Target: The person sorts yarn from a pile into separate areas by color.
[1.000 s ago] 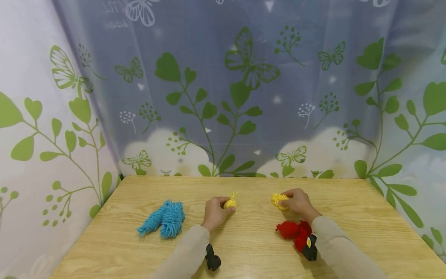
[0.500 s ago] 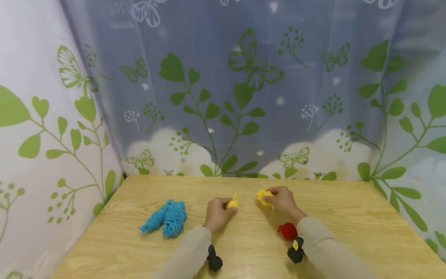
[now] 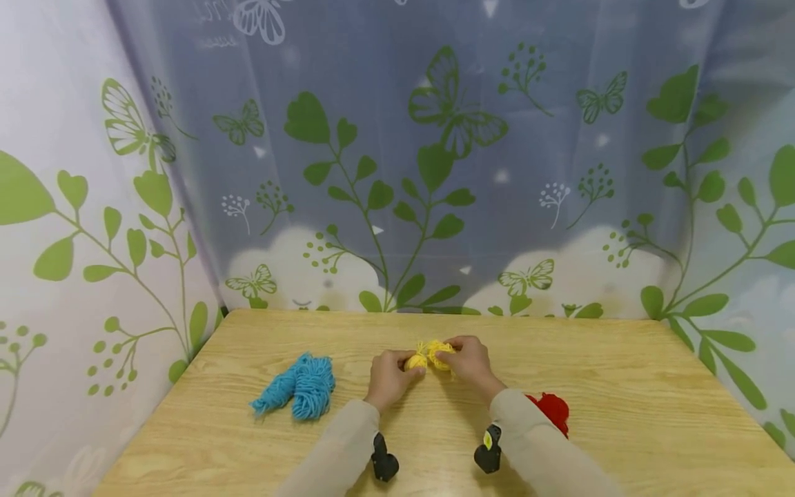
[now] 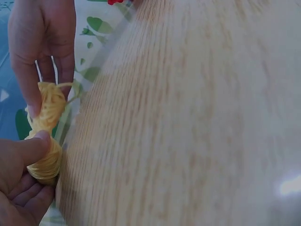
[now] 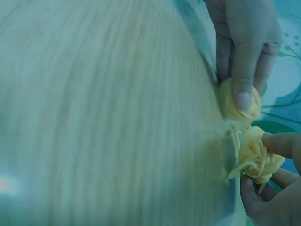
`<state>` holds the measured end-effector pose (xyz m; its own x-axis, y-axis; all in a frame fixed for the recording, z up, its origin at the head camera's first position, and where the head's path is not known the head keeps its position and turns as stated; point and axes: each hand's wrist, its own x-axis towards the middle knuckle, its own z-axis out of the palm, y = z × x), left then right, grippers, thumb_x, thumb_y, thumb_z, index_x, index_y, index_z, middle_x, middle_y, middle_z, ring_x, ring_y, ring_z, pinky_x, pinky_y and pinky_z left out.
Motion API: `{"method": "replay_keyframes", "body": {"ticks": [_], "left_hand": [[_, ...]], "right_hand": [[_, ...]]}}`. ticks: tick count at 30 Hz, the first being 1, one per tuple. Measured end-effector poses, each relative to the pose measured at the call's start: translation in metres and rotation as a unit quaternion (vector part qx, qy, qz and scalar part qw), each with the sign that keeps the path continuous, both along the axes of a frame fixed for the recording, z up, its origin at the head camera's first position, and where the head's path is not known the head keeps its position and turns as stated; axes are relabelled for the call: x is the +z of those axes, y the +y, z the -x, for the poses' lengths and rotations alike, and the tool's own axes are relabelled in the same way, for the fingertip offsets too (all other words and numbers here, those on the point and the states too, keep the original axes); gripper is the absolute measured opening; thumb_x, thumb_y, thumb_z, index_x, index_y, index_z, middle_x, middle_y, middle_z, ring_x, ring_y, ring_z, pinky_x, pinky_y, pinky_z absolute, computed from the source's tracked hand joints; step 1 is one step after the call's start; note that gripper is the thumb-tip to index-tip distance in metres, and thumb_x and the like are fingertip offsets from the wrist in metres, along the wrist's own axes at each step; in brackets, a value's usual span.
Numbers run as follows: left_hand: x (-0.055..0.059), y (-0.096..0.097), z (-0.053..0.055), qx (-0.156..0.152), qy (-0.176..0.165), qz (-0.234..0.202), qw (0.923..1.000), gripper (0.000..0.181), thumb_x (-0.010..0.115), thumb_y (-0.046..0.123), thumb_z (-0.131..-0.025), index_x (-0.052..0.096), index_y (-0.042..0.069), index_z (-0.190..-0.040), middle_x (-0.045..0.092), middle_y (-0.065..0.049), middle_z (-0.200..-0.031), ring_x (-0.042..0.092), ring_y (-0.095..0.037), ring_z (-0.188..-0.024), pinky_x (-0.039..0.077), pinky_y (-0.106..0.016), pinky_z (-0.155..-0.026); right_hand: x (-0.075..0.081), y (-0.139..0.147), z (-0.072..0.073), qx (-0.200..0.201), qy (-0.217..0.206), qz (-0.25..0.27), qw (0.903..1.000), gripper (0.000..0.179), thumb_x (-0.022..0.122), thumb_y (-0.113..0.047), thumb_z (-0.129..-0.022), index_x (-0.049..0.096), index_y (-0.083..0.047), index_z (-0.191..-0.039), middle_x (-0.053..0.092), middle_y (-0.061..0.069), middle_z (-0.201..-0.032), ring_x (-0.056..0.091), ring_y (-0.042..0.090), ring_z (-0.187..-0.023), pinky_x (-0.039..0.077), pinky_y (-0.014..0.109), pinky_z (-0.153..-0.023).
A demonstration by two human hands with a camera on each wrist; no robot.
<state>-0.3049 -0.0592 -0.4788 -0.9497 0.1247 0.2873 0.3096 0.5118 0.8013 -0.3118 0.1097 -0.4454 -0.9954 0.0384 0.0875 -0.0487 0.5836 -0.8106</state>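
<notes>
Near the middle of the table, my left hand (image 3: pixel 389 377) pinches a small yellow yarn ball (image 3: pixel 417 362) with loose strands at its top. My right hand (image 3: pixel 470 360) pinches a looser yellow yarn bundle (image 3: pixel 439 354) right beside it. Seen from the left wrist, the bundle (image 4: pixel 51 104) and the ball (image 4: pixel 46 165) meet end to end, thumbs and fingers on either side. The right wrist view has the smooth-wound ball (image 5: pixel 233 100) above the tangled bundle (image 5: pixel 257 157), whose strands hang toward the table.
Two blue yarn skeins (image 3: pixel 312 388) lie together on the left of the wooden table (image 3: pixel 298 455). Red yarn (image 3: pixel 553 410) lies at the right, partly hidden by the right sleeve. A patterned curtain (image 3: pixel 397 159) hangs behind the table's back edge.
My right hand has carried the yellow yarn bundle leftward, up against the yellow ball. The left hand has stayed nearly in place, still pinching its ball. The right sleeve now covers more red yarn.
</notes>
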Motion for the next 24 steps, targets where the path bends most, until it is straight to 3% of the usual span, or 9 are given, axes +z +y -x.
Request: {"method": "replay_keyframes", "body": {"ticks": [12,24], "left_hand": [[-0.001,0.000,0.001,-0.001,0.020,0.014,0.9997,0.032,0.077,0.013,-0.082,0.070,-0.003,-0.109,0.071,-0.015,-0.102,0.069,-0.024,-0.093,0.057,-0.034,-0.074],[-0.001,0.000,0.001,0.000,0.023,0.014,0.9996,0.033,0.076,0.013,-0.082,0.070,-0.005,-0.109,0.071,-0.017,-0.101,0.069,-0.025,-0.091,0.057,-0.034,-0.073]], "right_hand": [[-0.009,-0.017,-0.010,-0.004,0.011,0.001,0.9999,0.031,0.071,-0.011,-0.086,0.067,0.008,-0.111,0.067,0.022,-0.110,0.064,0.034,-0.100,0.056,0.039,-0.079],[-0.013,-0.017,-0.007,0.016,0.009,0.002,0.9998,0.031,0.068,-0.008,-0.086,0.066,0.008,-0.113,0.067,0.022,-0.109,0.066,0.031,-0.095,0.057,0.035,-0.074]]}}
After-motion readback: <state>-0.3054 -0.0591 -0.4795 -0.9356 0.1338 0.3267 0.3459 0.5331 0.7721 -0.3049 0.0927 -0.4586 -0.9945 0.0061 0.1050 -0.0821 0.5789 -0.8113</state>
